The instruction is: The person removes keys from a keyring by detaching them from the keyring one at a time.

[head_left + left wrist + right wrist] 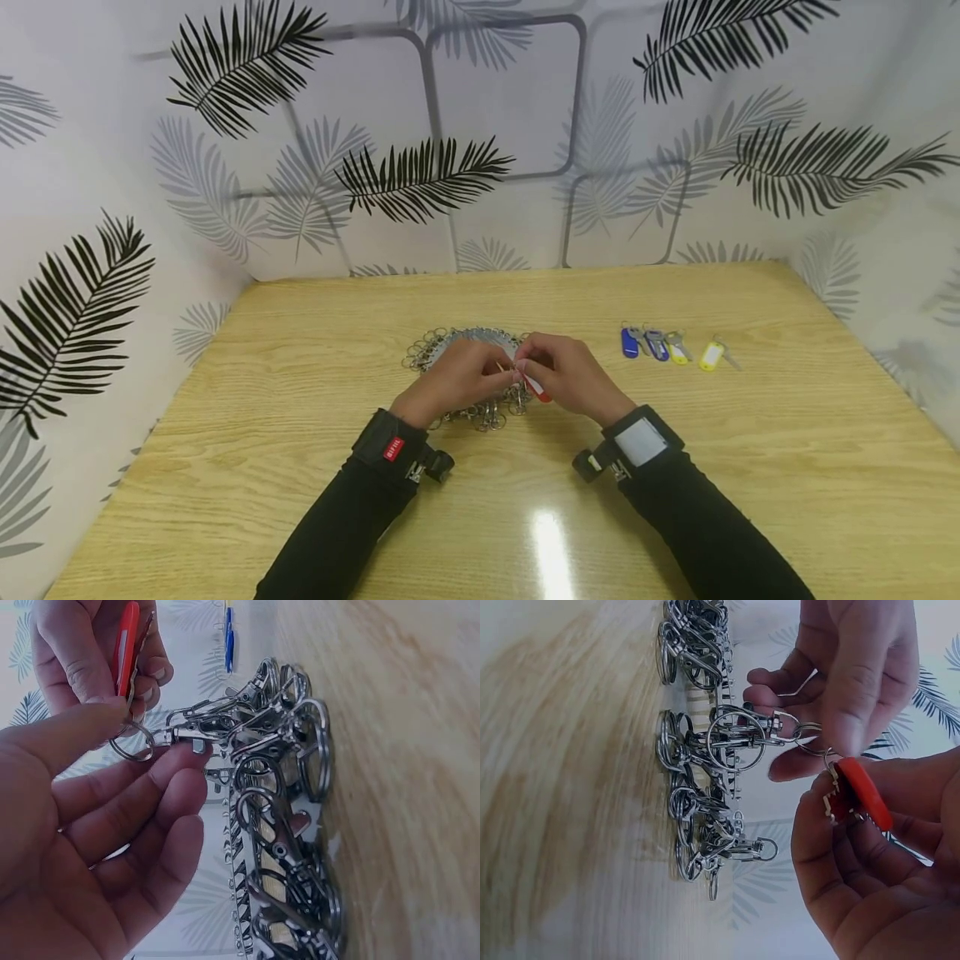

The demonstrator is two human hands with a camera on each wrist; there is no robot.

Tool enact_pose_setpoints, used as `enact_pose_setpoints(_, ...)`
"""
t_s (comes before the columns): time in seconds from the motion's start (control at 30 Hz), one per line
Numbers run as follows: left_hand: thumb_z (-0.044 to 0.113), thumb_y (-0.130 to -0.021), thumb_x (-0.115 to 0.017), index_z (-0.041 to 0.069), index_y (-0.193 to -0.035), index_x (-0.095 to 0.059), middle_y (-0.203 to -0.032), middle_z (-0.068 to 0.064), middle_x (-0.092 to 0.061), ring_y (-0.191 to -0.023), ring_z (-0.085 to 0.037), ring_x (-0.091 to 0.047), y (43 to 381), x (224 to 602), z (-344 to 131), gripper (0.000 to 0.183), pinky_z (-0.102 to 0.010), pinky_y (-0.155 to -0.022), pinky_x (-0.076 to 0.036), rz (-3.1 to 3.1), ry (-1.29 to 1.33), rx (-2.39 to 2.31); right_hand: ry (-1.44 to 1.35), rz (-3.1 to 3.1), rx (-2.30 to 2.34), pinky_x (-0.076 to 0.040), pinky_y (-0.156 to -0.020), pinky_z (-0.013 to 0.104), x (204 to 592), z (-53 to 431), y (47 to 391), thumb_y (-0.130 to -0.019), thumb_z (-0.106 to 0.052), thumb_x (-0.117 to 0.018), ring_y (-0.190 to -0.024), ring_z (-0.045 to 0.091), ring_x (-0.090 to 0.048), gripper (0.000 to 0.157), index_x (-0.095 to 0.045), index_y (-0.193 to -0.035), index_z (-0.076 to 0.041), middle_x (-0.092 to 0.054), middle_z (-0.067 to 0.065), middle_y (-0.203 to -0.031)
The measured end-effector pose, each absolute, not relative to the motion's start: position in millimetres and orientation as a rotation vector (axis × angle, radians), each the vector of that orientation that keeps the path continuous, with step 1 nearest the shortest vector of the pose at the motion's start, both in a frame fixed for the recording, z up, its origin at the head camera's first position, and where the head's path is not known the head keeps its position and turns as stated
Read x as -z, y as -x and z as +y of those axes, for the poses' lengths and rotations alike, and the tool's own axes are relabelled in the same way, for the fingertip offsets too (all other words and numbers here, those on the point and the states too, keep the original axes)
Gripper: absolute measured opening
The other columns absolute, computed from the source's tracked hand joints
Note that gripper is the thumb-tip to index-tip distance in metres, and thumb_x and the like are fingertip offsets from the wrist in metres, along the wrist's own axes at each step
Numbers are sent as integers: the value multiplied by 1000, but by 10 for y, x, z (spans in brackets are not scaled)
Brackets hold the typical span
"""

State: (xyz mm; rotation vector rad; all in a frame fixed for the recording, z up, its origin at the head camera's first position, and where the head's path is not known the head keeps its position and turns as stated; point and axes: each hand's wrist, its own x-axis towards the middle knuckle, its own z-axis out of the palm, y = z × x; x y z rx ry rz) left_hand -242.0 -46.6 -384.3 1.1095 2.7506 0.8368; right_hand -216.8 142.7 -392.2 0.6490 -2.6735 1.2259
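Observation:
Both hands meet over a round metal rack (489, 335) hung with several swivel clasps (281, 832) and split rings. My left hand (467, 375) pinches a split ring (133, 742) joined to one clasp (742, 727), its other fingers loosely bent beneath. A red key tag (866, 793) with a white label is gripped by my right hand (572, 375). Beside the tag, a toothed key (831, 802) hangs on the tag's small ring, right at the split ring by the left thumb. Fingers partly hide the key.
On the wooden table (750, 483) to the right lie a blue key tag (629, 342), a second blue tag (657, 345) and two yellow tags (712, 356), with keys. A leaf-patterned backdrop (495, 225) rises behind the table.

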Motion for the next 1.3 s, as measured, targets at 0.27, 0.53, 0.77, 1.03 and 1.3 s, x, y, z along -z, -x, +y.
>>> enact_pose_setpoints(0.27,19,-92,-66,11,-101,-73,-73,4,-68,-61,-5,-59,2426,3845,-484,14,-24,-59,-49,2775,-1147,-794,-681,-2668,-1193,-45,-57,26,3941,1410,2174,-94,-11,-62,-65,11,-54,6,-67,-92,-9,-64,0,-79)
enact_pose_setpoints(0.53,16,-90,-68,11,-110,-73,-82,1,-72,-69,-6,-65,2434,3831,-470,21,-23,-65,-53,2743,-1198,-812,-636,-2693,-1173,-46,-62,28,3940,1443,2187,-94,-12,-62,-69,13,-56,6,-68,-94,-9,-66,3,-84)
enact_pose_setpoints(0.77,29,-95,-61,15,-99,-75,-78,5,-70,-65,-4,-60,2423,3840,-468,21,-24,-61,-50,2790,-1134,-860,-665,-2660,-1204,-47,-61,28,3934,1437,2188,-94,-10,-62,-69,13,-57,6,-67,-93,-8,-67,3,-84)
enact_pose_setpoints(1.03,25,-92,-65,11,-92,-75,-77,5,-70,-68,-6,-63,2431,3836,-490,17,-25,-64,-52,2789,-1097,-890,-677,-2661,-1258,-45,-60,27,3919,1416,2182,-94,-10,-62,-68,13,-55,6,-67,-91,-10,-65,1,-82)
enact_pose_setpoints(1.3,13,-87,-70,10,-104,-72,-83,2,-70,-72,-7,-64,2425,3828,-482,18,-24,-66,-53,2763,-1175,-871,-665,-2690,-1214,-47,-63,27,3933,1417,2183,-94,-11,-62,-71,13,-57,6,-67,-93,-8,-66,2,-84)
